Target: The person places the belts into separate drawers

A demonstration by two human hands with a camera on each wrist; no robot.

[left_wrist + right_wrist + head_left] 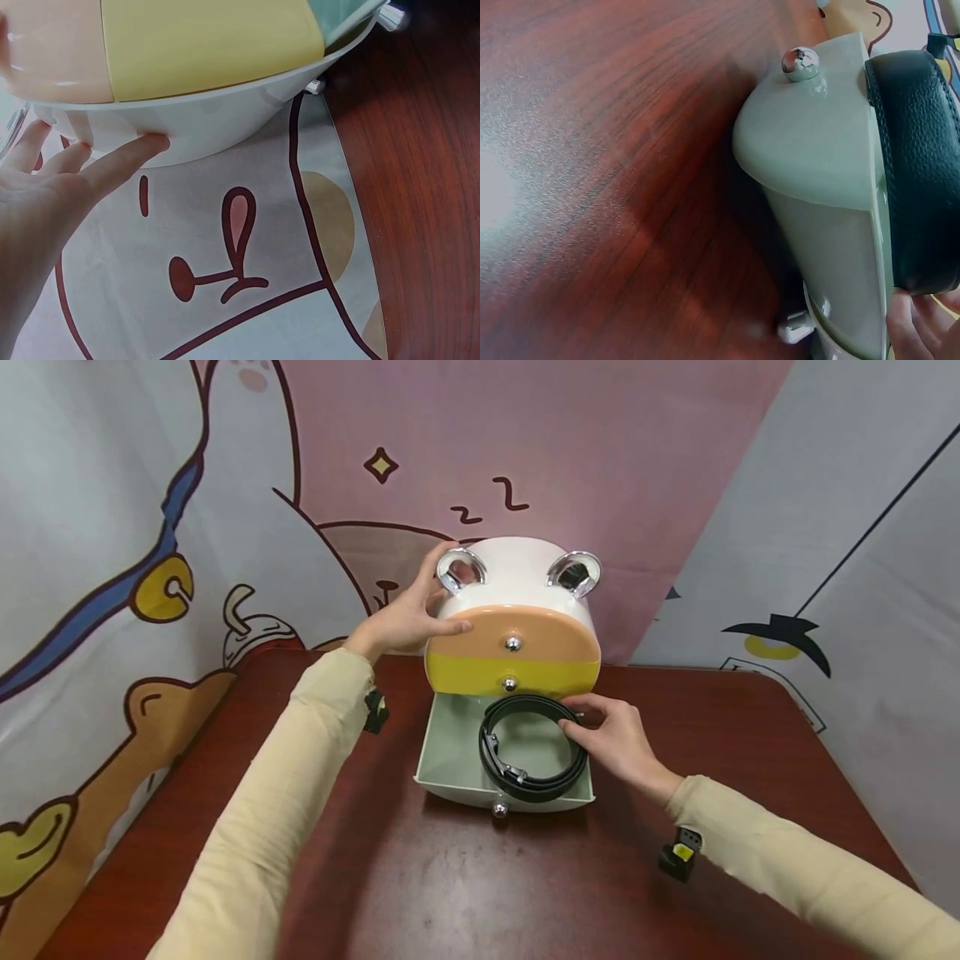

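Right hand: fingertips on the rear-right arc of the coiled black belt, lightly curled over it. A pinch or only a touch? Can't tell from the head view, and the right wrist view shows just a bit of finger beside the leather.

The belt lies coiled in the open bottom drawer of the white cabinet, buckle toward the drawer's front left (pale green drawer, chrome knob at its front).

Left hand: fingers straight, flat against the cabinet's left side, thumb on the edge of the peach drawer front. Bracing, not gripping.

Above the open drawer, a yellow drawer front sits shut under the peach one. Two chrome ear loops on the cabinet top.

The cabinet stands on a dark red wood table, with its back near a cartoon-print backdrop.
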